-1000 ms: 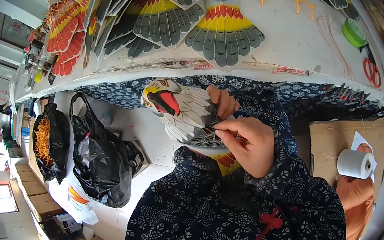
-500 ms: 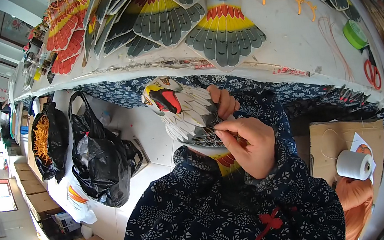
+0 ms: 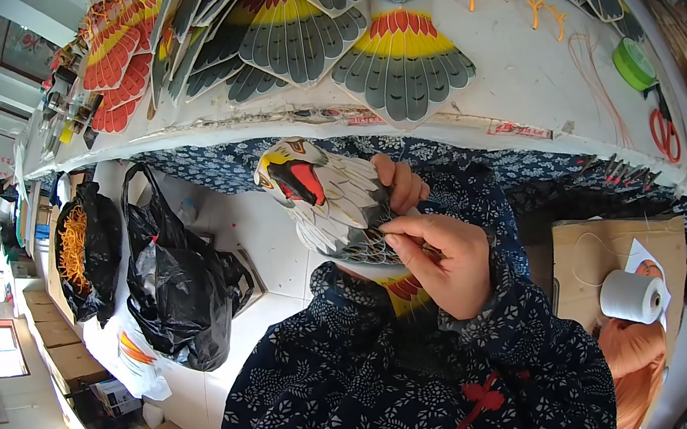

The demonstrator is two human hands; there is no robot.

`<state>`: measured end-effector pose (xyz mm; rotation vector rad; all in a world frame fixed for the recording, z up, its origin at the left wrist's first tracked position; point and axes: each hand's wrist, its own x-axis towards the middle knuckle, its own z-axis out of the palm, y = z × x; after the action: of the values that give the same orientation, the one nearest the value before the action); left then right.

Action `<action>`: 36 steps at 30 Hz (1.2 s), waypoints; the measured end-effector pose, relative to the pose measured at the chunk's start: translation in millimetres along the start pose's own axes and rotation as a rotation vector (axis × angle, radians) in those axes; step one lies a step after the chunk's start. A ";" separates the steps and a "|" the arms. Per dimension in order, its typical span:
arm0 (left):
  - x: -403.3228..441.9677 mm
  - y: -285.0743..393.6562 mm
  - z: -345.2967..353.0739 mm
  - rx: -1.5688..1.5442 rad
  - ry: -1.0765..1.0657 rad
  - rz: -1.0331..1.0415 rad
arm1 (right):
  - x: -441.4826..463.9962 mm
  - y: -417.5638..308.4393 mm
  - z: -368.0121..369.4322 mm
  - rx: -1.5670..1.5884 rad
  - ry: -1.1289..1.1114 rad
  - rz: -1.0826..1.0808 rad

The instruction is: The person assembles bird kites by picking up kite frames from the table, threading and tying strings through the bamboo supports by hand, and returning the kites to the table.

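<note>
Head view: the bird-head piece [image 3: 333, 203] is just off the tabletop's [image 3: 508, 70] near edge, and it looks light, stiffish and easy to crease, so I'd cup the neck. Left hand's [image 3: 399, 182] fingers are curled round it; right hand's [image 3: 456, 264] are pinched together at the feathers, can't tell if on anything. Red label [image 3: 519, 130] on the edge: unreadable.

I'm in a craft workshop here: a long white worktable [image 3: 515, 56] piled with grey, yellow and red painted feather-patterned fan shapes [image 3: 402, 68], red-handled scissors [image 3: 665, 135], a green tape roll [image 3: 633, 63], and a white thread spool [image 3: 631, 297] on brown cardboard [image 3: 577, 264].
</note>
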<state>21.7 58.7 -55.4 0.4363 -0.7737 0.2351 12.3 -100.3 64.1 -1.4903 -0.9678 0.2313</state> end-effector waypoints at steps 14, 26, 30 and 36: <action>1.6 -29.5 60.5 -0.108 0.669 0.181 | 42.1 -47.2 -44.5 -1.036 -0.391 -0.403; 43.6 11.4 74.3 1.046 0.840 -0.112 | 56.2 51.5 -85.5 0.448 0.002 0.380; 61.2 4.7 88.0 1.160 0.746 -0.165 | 55.8 75.0 -88.9 0.863 0.142 0.479; 69.1 -10.5 95.1 1.327 0.596 -0.269 | 52.7 113.2 -93.8 1.236 0.106 0.787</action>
<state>14.4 8.6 51.2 1.6188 0.1405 0.5837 154.6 -117.5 2.1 -0.6097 0.0158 1.0788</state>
